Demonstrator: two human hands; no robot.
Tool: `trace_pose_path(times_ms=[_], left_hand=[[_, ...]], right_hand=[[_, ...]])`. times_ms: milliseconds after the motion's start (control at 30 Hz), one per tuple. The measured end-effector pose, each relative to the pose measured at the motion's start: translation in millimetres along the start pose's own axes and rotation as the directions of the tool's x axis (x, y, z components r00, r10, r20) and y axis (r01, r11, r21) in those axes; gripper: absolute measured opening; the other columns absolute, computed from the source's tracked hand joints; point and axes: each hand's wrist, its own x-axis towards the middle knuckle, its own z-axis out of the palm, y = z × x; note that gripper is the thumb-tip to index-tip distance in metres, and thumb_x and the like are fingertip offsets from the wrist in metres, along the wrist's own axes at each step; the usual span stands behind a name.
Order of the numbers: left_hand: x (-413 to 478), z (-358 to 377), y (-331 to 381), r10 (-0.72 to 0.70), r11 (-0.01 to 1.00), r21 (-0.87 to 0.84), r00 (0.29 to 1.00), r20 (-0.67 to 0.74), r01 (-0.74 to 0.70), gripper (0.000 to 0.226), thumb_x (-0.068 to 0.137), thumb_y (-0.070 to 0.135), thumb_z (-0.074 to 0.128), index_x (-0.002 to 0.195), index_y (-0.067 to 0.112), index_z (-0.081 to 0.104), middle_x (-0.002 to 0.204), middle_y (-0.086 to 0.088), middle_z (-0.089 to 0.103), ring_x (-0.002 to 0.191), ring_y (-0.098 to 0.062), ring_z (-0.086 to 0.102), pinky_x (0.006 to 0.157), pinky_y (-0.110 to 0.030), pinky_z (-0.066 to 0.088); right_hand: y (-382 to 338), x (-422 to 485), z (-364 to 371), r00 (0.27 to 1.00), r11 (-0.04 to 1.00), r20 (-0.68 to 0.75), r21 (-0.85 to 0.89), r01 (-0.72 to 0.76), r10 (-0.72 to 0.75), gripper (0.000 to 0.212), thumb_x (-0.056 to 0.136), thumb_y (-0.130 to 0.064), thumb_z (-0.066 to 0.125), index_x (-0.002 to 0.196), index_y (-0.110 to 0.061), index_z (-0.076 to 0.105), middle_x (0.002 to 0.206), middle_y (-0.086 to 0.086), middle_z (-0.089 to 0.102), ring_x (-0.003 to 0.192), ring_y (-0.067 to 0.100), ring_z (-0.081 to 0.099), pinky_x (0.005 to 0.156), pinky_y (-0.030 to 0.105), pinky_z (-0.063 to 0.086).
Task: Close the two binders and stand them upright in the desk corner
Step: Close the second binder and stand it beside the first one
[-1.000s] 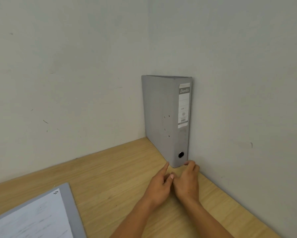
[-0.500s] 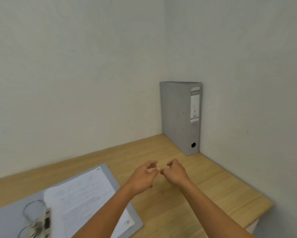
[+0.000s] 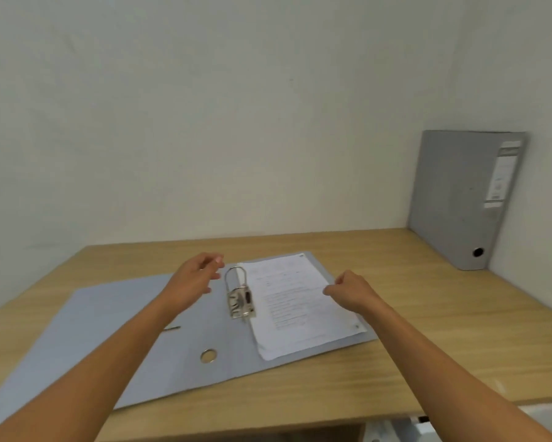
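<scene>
One grey binder (image 3: 462, 199) stood shut in the bench (image 3: 427, 301) corner; the second binder (image 3: 185, 330) lay open, left hand (image 3: 193, 283) and right hand (image 3: 351, 290) hovering empty, loosely spread; closing its cover apparently came next.

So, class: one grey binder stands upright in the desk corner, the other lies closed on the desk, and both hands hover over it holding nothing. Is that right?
Not quite. The head view shows the second binder lying open, not closed, its ring mechanism and papers exposed. The rest holds: the grey binder stands upright in the corner, and the left hand and right hand hover empty.
</scene>
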Motion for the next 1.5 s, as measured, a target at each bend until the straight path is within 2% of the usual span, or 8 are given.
trace_pose_path(times_ms=[267, 467, 767, 933, 1133, 1233, 1333, 1500], left_hand=[[-36.8, -132.8, -146.4, -0.541, 0.63, 0.486, 0.792, -0.284, 0.605, 0.095, 0.086, 0.055, 0.058, 0.152, -0.002, 0.019, 0.158, -0.021, 0.027, 0.141, -0.039, 0.033, 0.113, -0.045, 0.033], [-53.4, -173.6, -170.3, -0.576, 0.586, 0.413, 0.717, -0.392, 0.697, 0.103, 0.081, 0.062, 0.059, 0.152, 0.002, 0.016, 0.155, -0.02, 0.03, 0.138, -0.041, 0.034, 0.109, -0.05, 0.035], [-64.0, -210.1, -171.9, -0.622, 0.705, 0.086, 0.673, -0.4, 0.704, 0.063, 0.087, 0.037, 0.066, 0.131, -0.005, 0.051, 0.14, -0.028, 0.05, 0.123, -0.046, 0.053, 0.1, -0.051, 0.046], [-72.5, -182.3, -168.5, -0.518, 0.56, 0.333, 0.635, -0.574, 0.758, 0.059, 0.085, 0.044, 0.056, 0.126, 0.001, 0.054, 0.134, -0.022, 0.051, 0.119, -0.041, 0.049, 0.097, -0.044, 0.044], [-67.9, -88.6, -158.6, -0.374, 0.498, 0.694, 0.851, -0.369, 0.52, 0.086, 0.093, 0.065, 0.019, 0.157, 0.009, 0.007, 0.165, -0.018, 0.002, 0.15, -0.038, 0.0, 0.118, -0.059, 0.002], [-65.0, -63.3, -139.0, -0.34, 0.592, 0.773, 0.94, -0.02, 0.23, 0.106, 0.079, 0.085, 0.025, 0.158, 0.019, -0.001, 0.166, -0.009, -0.01, 0.151, -0.031, -0.01, 0.116, -0.059, -0.005], [-71.5, -60.0, -124.5, -0.31, 0.646, 0.763, 0.906, 0.289, -0.022, 0.134, 0.049, 0.099, 0.043, 0.157, 0.032, 0.002, 0.166, 0.004, -0.01, 0.152, -0.021, -0.012, 0.117, -0.059, -0.006], [-94.5, -73.9, -131.6, -0.033, 0.647, 0.751, 0.979, 0.199, -0.131, 0.112, 0.056, 0.095, 0.046, 0.151, 0.04, 0.025, 0.164, 0.014, 0.013, 0.15, -0.012, 0.014, 0.12, -0.049, 0.005]], right_hand=[[-6.6, -12.3, 43.8, 0.978, 0.927, -0.063, -0.311, -0.208, 0.198, 0.081, 0.088, -0.057, 0.046, 0.154, -0.016, 0.023, 0.152, 0.012, 0.038, 0.135, 0.038, 0.039, 0.111, 0.053, 0.031], [-9.8, -17.1, 71.4, 0.978, 0.82, -0.094, -0.533, -0.207, 0.185, 0.087, 0.083, -0.076, 0.039, 0.151, -0.022, 0.029, 0.157, 0.014, 0.027, 0.138, 0.047, 0.029, 0.113, 0.055, 0.022], [25.3, 9.1, 57.5, 0.956, 0.885, -0.261, -0.401, -0.235, 0.135, 0.092, 0.071, -0.082, 0.054, 0.139, -0.02, 0.046, 0.14, 0.021, 0.039, 0.125, 0.044, 0.039, 0.105, 0.052, 0.032], [25.8, 12.7, 66.1, 0.948, 0.885, -0.296, -0.401, -0.236, 0.119, 0.089, 0.075, -0.08, 0.051, 0.137, -0.017, 0.047, 0.138, 0.024, 0.039, 0.124, 0.044, 0.038, 0.105, 0.051, 0.03], [21.5, -1.2, 86.0, 0.952, 0.868, -0.303, -0.463, -0.18, 0.037, 0.083, 0.086, -0.071, 0.041, 0.144, -0.012, 0.039, 0.15, 0.02, 0.033, 0.133, 0.042, 0.032, 0.11, 0.05, 0.021], [19.2, -8.2, 93.3, 0.973, 0.867, -0.233, -0.483, -0.121, 0.006, 0.087, 0.089, -0.071, 0.034, 0.156, -0.018, 0.021, 0.164, 0.014, 0.013, 0.145, 0.041, 0.019, 0.116, 0.053, 0.011], [19.6, -9.5, 93.3, 0.981, 0.874, -0.19, -0.47, -0.122, 0.035, 0.088, 0.088, -0.073, 0.032, 0.158, -0.021, 0.015, 0.167, 0.012, 0.005, 0.148, 0.045, 0.008, 0.118, 0.059, 0.005], [16.5, -11.2, 89.5, 0.988, 0.88, -0.132, -0.457, -0.128, 0.076, 0.09, 0.085, -0.075, 0.035, 0.157, -0.024, 0.019, 0.167, 0.012, 0.006, 0.149, 0.047, 0.002, 0.117, 0.064, 0.002]])
